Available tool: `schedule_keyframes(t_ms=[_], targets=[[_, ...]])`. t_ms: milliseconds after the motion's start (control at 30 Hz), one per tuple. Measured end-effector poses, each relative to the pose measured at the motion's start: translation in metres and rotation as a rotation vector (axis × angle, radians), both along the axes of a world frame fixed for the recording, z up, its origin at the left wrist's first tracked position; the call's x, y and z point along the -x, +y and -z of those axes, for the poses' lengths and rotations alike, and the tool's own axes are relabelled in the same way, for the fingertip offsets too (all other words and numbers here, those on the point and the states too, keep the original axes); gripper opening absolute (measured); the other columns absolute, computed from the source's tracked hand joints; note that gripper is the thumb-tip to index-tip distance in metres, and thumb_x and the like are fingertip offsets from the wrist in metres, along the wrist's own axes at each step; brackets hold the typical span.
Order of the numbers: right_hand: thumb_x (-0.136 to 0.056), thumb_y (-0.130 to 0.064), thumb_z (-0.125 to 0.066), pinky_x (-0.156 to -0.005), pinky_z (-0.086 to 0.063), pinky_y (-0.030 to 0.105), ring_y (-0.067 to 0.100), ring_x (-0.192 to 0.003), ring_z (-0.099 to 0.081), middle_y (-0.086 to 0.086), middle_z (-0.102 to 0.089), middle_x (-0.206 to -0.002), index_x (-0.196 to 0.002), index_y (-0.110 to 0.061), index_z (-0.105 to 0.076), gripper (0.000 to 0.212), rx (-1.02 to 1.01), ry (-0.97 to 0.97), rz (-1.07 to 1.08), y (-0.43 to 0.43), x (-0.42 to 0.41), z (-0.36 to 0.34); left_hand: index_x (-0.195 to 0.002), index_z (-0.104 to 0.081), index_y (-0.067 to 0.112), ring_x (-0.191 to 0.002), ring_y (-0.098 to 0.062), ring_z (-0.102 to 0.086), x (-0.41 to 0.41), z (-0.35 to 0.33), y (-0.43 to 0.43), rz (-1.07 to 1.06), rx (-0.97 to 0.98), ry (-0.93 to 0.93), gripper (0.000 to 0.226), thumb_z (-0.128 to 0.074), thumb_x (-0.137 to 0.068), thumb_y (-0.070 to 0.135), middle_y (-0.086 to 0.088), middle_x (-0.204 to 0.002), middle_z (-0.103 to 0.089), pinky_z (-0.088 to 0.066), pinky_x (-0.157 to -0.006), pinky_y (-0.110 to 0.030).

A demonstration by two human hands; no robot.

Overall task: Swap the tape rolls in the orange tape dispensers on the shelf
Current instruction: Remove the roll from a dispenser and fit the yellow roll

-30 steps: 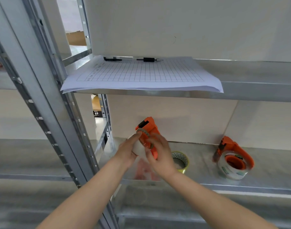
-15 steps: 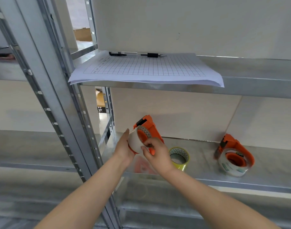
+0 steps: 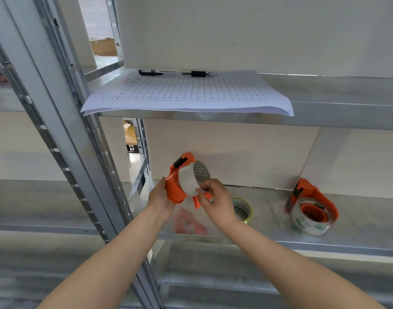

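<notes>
My left hand (image 3: 161,197) grips an orange tape dispenser (image 3: 175,186), held in the air above the lower metal shelf (image 3: 269,239). My right hand (image 3: 215,201) pinches a clear tape roll (image 3: 194,178) that sits partly out of that dispenser's side, its patterned core facing right. A second orange dispenser (image 3: 313,202) with a clear roll inside it lies on the shelf at the right. A loose yellowish tape roll (image 3: 243,210) lies flat on the shelf just behind my right hand.
The upper shelf (image 3: 336,108) holds a gridded paper sheet (image 3: 186,92) overhanging its front edge, with a pen (image 3: 197,74) at the back. A slotted steel upright (image 3: 79,166) runs diagonally at left. A pale wall closes off the back.
The dispenser has turned in my left hand, and my right hand has drawn the clear roll sideways out of it. The view shifted slightly.
</notes>
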State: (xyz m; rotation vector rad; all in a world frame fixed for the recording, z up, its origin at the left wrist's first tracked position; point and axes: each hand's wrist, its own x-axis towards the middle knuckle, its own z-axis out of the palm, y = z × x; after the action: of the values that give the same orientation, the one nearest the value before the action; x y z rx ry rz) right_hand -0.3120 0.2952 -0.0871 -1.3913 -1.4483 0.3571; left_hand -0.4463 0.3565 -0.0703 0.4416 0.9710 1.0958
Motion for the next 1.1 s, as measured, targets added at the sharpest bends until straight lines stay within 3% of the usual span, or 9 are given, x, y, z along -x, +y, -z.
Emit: schedule_keyframes(t_ms=[167, 267, 333, 400, 533, 633, 800, 967, 1100], targets=[[-0.081, -0.009, -0.065, -0.075, -0.046, 0.020, 0.015, -0.080, -0.056, -0.001, -0.057, -0.085, -0.086, -0.004, -0.060, 0.009, -0.014, 0.003, 0.055, 0.002, -0.017, 0.005, -0.128, -0.048, 0.010, -0.101, -0.024, -0.060, -0.001, 0.000, 0.012, -0.077, 0.032, -0.019, 0.042, -0.026, -0.101, 0.033, -0.013, -0.113, -0.062, -0.041, -0.106, -0.043], [-0.080, -0.008, -0.065, -0.072, -0.039, 0.006, 0.006, -0.078, -0.053, -0.002, -0.057, -0.083, -0.085, -0.004, -0.059, 0.008, -0.017, -0.015, 0.073, 0.002, -0.021, 0.010, -0.094, -0.060, 0.019, -0.069, -0.012, -0.065, -0.001, -0.003, 0.017, -0.151, -0.060, 0.065, 0.030, -0.031, -0.101, 0.026, -0.002, -0.074, -0.069, -0.050, -0.081, -0.032], [-0.080, -0.008, -0.064, -0.071, -0.037, 0.004, 0.001, -0.078, -0.049, -0.002, -0.056, -0.083, -0.083, -0.003, -0.059, 0.008, -0.011, -0.056, 0.056, 0.002, -0.022, 0.015, -0.073, -0.055, 0.023, -0.045, -0.007, -0.059, 0.001, -0.008, 0.020, -0.185, -0.090, 0.103, 0.036, -0.031, -0.100, 0.023, 0.004, -0.047, -0.063, -0.044, -0.063, -0.026], [-0.080, -0.008, -0.063, -0.071, -0.037, 0.005, 0.000, -0.078, -0.047, 0.000, -0.055, -0.082, -0.083, -0.002, -0.058, 0.008, 0.039, -0.133, -0.005, 0.001, -0.023, 0.022, -0.076, -0.058, 0.022, -0.052, -0.010, -0.057, 0.007, -0.009, 0.026, -0.235, -0.116, 0.136, 0.035, -0.032, -0.099, 0.026, 0.005, -0.048, -0.062, -0.043, -0.060, -0.025], [-0.082, -0.014, -0.060, -0.076, -0.048, 0.036, 0.025, -0.088, -0.059, 0.012, -0.062, -0.096, -0.088, -0.004, -0.060, 0.011, 0.293, -0.347, -0.134, 0.000, -0.023, 0.044, -0.096, -0.055, 0.022, -0.060, -0.011, -0.056, 0.016, -0.010, 0.029, -0.239, -0.143, 0.118, 0.026, -0.031, -0.100, 0.030, 0.006, -0.047, -0.064, -0.047, -0.064, -0.025], [-0.084, -0.019, -0.057, -0.081, -0.047, 0.039, 0.031, -0.097, -0.058, 0.014, -0.059, -0.108, -0.096, -0.007, -0.058, 0.017, 0.473, -0.498, -0.195, -0.001, -0.018, 0.057, -0.093, -0.054, 0.026, -0.074, -0.014, -0.060, 0.015, -0.012, 0.026, -0.198, -0.145, 0.135, 0.025, -0.031, -0.100, 0.033, 0.004, -0.064, -0.070, -0.049, -0.078, -0.031], [-0.084, -0.026, -0.053, -0.086, -0.046, 0.035, 0.030, -0.104, -0.055, 0.011, -0.054, -0.116, -0.103, -0.008, -0.056, 0.027, 0.538, -0.593, -0.229, -0.004, -0.014, 0.064, -0.122, -0.052, 0.023, -0.109, -0.024, -0.061, 0.016, -0.013, 0.020, -0.162, -0.110, 0.145, 0.032, -0.035, -0.098, 0.035, -0.009, -0.117, -0.064, -0.047, -0.099, -0.042], [-0.078, -0.044, -0.041, -0.097, -0.039, 0.038, 0.031, -0.109, -0.054, 0.011, -0.059, -0.118, -0.113, -0.009, -0.058, 0.052, 0.308, -0.530, -0.043, -0.007, -0.033, 0.061, -0.124, -0.049, 0.024, -0.115, -0.026, -0.057, 0.016, -0.015, 0.020, -0.121, -0.133, 0.115, 0.031, -0.032, -0.100, 0.033, -0.007, -0.114, -0.062, -0.044, -0.104, -0.044], [-0.067, -0.045, -0.048, -0.100, -0.039, 0.036, 0.029, -0.106, -0.057, 0.005, -0.063, -0.111, -0.109, -0.015, -0.058, 0.052, 0.494, -0.554, 0.130, -0.005, -0.064, 0.067, -0.116, -0.051, 0.025, -0.118, -0.028, -0.056, 0.016, -0.018, 0.016, -0.110, -0.126, 0.090, 0.026, -0.033, -0.099, 0.033, -0.010, -0.119, -0.062, -0.042, -0.105, -0.045]])
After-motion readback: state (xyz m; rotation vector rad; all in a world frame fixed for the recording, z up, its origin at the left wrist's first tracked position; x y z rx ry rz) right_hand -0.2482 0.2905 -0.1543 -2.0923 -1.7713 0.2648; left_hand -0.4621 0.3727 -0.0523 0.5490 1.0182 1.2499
